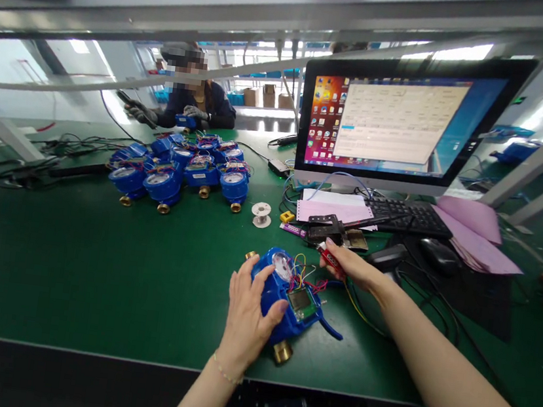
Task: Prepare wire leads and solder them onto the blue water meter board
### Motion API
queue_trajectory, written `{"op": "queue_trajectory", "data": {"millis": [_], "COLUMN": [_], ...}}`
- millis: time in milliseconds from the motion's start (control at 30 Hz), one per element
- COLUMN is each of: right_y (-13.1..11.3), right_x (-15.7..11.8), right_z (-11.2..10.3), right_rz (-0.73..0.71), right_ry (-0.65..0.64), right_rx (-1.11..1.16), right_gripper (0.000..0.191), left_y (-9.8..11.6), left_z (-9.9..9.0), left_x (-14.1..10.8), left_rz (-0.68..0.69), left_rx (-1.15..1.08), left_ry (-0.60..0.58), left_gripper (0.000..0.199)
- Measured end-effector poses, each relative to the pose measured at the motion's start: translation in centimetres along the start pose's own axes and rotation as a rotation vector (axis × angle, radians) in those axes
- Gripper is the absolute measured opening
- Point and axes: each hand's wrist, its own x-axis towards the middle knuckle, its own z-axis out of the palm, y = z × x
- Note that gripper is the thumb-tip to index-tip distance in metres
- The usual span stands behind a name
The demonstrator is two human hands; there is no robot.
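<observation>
While my left hand (249, 306) spreads over the blue brass-ended meter (284, 297) on the green tabletop (70, 271), my right (343, 263) pinches a small red device (332, 261).

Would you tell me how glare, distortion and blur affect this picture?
Head view: pale glare off the monitor; wide-angle bending of the shelf beam; far co-worker's face pixelated; left hand and nearby meter fairly clear.

Left hand (248, 300) splayed — right hand (353, 266) curled, gripping.
</observation>
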Motion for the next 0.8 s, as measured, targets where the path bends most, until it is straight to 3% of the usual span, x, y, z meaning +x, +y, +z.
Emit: {"op": "queue_trajectory", "data": {"millis": [100, 200, 300, 400, 500, 600, 700, 800], "right_y": [1.5, 3.0, 4.2, 4.2, 2.1, -1.6, -5.5, -8.3], "right_x": [-2.8, -4.9, -6.0, -6.8, -7.7, -8.4, -7.8, -5.9], "right_z": [0.4, 2.5, 5.1, 6.6, 6.8, 6.6, 6.8, 7.5], "right_rz": [-0.019, -0.011, -0.016, -0.143, -0.332, -0.518, -0.669, -0.744], "right_ry": [0.167, 0.319, 0.462, 0.632, 0.740, 0.724, 0.640, 0.517], "right_rx": [-0.107, -0.213, -0.310, -0.424, -0.423, -0.323, -0.210, -0.171], "right_gripper": [0.053, 0.034, 0.042, 0.042, 0.033, 0.024, 0.021, 0.022], "left_y": [-0.7, -1.1, -1.6, -2.7, -4.0, -4.6, -4.2, -3.5], "left_z": [-0.5, 0.0, 0.6, 0.8, 0.9, 1.3, 1.4, 0.5], "left_x": [2.3, 3.9, 3.8, 2.3, 0.0, -2.1, -3.2, -3.1], "left_rz": [0.029, 0.121, 0.137, 0.092, 0.000, -0.078, -0.129, -0.128], "left_rx": [-0.048, -0.077, -0.120, -0.213, -0.324, -0.349, -0.265, -0.084], "left_ry": [-0.058, -0.115, -0.074, 0.046, 0.249, 0.427, 0.497, 0.483], "left_gripper": [0.040, 0.032, 0.028, 0.029, 0.029, 0.029, 0.029, 0.025]}}
